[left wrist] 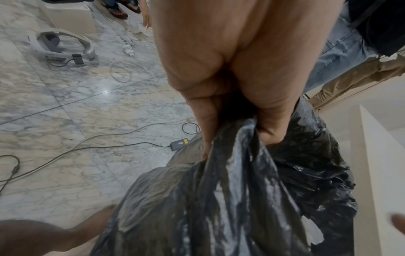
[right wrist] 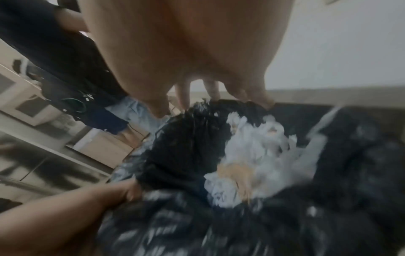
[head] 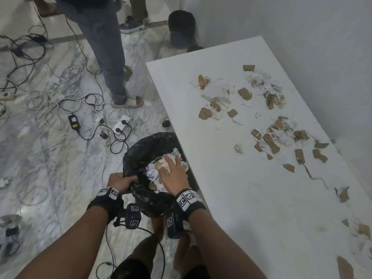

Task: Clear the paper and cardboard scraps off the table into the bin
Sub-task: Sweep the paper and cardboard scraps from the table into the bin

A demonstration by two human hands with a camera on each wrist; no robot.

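Beside the table (head: pixel 231 198), at its near left edge, the bin (head: pixel 141 150) is standing on the floor, lined with a black bag. The left hand (head: pixel 118 183) is gripping the bag's near rim, fingers curled tightly round a bunch of the plastic. The right hand (head: pixel 174 174) is lying flat over the bin's mouth, fingers straight and spread, palm down on the scraps (head: pixel 155 174) piled inside; it is grasping nothing. More scraps of white paper and brown cardboard are lying scattered across the table's far and right parts, well apart from both hands. The left wrist view is showing the left hand (left wrist: pixel 219 104) with thumb and fingers clamped on gathered plastic, detail that the head view is only hinting at. The right wrist view, blurred, is showing straight fingertips (right wrist: pixel 184 102) above the white and brown heap in the bag, with the left hand (right wrist: pixel 129 190) holding the rim at lower left.
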